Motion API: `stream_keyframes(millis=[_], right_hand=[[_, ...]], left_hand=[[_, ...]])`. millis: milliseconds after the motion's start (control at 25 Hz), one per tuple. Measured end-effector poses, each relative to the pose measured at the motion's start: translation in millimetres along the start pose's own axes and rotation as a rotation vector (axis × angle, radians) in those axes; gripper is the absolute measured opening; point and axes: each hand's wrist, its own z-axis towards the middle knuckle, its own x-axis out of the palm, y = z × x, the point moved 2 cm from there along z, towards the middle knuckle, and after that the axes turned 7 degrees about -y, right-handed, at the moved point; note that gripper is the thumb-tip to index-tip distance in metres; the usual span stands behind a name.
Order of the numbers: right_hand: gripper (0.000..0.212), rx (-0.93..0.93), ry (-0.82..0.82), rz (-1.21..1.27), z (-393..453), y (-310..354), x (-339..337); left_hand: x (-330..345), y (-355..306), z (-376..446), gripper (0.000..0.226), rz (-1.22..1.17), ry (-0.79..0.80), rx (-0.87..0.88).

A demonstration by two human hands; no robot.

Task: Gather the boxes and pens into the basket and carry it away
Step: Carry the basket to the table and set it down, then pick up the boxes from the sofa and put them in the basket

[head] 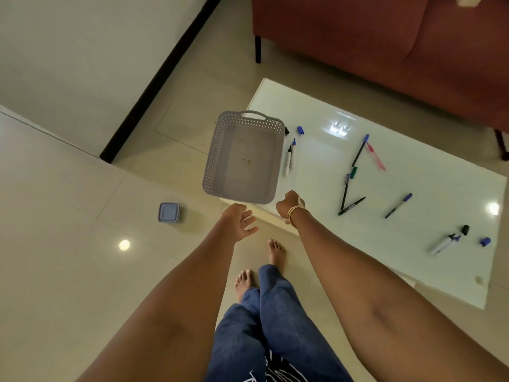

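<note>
The grey basket (243,158) hangs over the near-left corner of the white table (429,260), at about 12 o'clock from the hands, its bottom bare but for a few small specks. The right hand (289,206) sits at the basket's near right corner with fingers curled; whether it grips the rim cannot be told, since the fingers are hidden behind the hand. The left hand (238,221) is just below the basket's near edge, fingers spread and loose, holding nothing. On the floor at 9 o'clock from the left hand lies a small blue box (168,212), lid on. Pens are scattered on the table: two markers (289,158) just right of the basket at 1 o'clock, a blue cap (300,130) above them, a pink pen (376,157) and dark pens (348,191) at 2 o'clock, a blue-capped pen (398,205) at 3 o'clock, another marker (444,244) at 4 o'clock. No writing on any of them can be read.
</note>
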Motion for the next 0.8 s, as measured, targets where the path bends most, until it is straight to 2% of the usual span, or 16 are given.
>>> stream_keyframes(millis=[280,400,600,800], right_hand=[[0.052,0.011,-0.017,0.06,-27.1,-30.9,-1.4],[0.051,-0.004,0.004,0.029,-32.7,-25.1,-5.1],[0.036,-0.113,0.042,-0.01,-34.8,33.0,-13.5],[0.036,-0.243,0.046,-0.113,-18.9,113.5,-3.3]], left_hand=[[-19.4,11.6,-19.2,0.035,0.111,0.017,0.053],[-24.5,1.4,-27.6,0.036,0.139,0.007,0.081],[-33.9,-34.2,-37.3,0.039,0.163,-0.024,0.118],[-57.3,-97.6,-27.9,0.023,0.198,-0.079,0.132]])
